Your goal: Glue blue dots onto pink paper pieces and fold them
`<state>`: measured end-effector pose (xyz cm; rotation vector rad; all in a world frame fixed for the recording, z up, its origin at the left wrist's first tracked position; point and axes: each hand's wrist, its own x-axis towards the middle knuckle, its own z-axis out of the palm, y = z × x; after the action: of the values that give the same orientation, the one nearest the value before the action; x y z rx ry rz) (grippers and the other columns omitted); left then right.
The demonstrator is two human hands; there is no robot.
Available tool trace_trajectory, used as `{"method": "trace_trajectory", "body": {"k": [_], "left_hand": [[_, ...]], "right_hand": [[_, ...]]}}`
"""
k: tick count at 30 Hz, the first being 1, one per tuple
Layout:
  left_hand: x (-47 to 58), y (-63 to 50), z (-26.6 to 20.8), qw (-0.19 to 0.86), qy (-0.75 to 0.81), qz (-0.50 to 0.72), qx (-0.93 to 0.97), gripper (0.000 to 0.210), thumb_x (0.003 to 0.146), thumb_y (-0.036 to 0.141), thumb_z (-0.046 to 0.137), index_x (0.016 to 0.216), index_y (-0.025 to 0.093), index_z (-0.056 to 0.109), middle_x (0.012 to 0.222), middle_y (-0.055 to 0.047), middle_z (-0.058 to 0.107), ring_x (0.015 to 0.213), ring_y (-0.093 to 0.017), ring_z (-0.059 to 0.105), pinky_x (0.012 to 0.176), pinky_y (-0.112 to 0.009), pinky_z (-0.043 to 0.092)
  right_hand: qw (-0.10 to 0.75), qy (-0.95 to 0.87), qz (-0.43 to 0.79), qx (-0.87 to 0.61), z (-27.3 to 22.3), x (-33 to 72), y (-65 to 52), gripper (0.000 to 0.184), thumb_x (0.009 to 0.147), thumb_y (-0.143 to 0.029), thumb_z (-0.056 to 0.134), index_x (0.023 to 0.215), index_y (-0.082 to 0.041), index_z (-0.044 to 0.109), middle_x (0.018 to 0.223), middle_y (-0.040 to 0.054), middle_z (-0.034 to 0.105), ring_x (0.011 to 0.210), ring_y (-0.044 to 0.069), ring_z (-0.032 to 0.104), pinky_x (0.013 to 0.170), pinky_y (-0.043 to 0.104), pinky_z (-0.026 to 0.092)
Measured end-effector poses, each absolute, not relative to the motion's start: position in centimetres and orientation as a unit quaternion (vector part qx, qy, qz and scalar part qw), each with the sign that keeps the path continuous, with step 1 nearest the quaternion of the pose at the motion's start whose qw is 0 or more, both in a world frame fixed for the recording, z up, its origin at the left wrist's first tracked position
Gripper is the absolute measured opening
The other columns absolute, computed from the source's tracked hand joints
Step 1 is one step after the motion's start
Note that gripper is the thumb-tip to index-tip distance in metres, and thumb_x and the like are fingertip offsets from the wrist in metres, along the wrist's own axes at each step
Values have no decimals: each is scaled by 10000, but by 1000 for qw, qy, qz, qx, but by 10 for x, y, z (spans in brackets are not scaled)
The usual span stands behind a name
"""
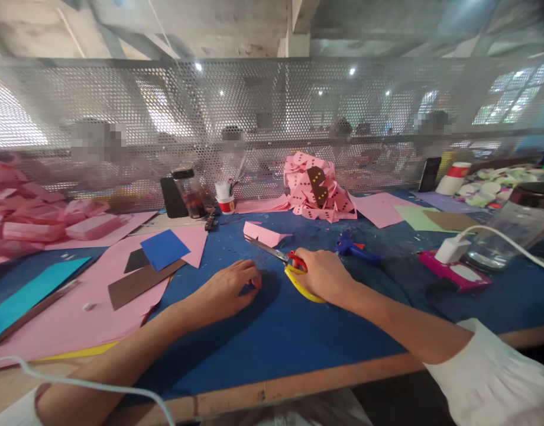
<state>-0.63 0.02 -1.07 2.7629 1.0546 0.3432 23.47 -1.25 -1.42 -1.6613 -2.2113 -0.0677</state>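
My right hand (320, 275) is closed round the red and yellow handles of a pair of scissors (266, 249). The blades point up and left, their tips by a small folded piece of pink paper (268, 235) on the blue table top. Left of the scissors, my left hand (234, 290) hovers or rests low over the blue surface, palm side down. Its fingers are curled in toward the thumb, and nothing shows in them. A blue glue gun (354, 247) lies just beyond my right hand.
Pink folded boxes (45, 219) heap up at far left, near blue, brown and turquoise sheets (36, 296). A dotted pink paper pile (314, 186), a dark-lidded jar (190, 192) and a paper cup (225, 201) line the perforated screen. A pink power strip (458, 272) and a clear jug (511, 225) stand right.
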Motion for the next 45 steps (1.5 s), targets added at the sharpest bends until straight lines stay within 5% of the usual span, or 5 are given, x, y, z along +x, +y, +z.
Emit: {"method": "trace_trajectory", "body": {"k": [45], "left_hand": [[-7,-1,-7,108,332,131,928,208,782,65,491,877,217,596,891,-22,601,851,-172,554,746,-280,436]], "right_hand": [[170,-790,-7,-589,-10,233,-15,290,837,-502,534,928,-245,633,707,-9,699,647,165,661,517,256,275]]}}
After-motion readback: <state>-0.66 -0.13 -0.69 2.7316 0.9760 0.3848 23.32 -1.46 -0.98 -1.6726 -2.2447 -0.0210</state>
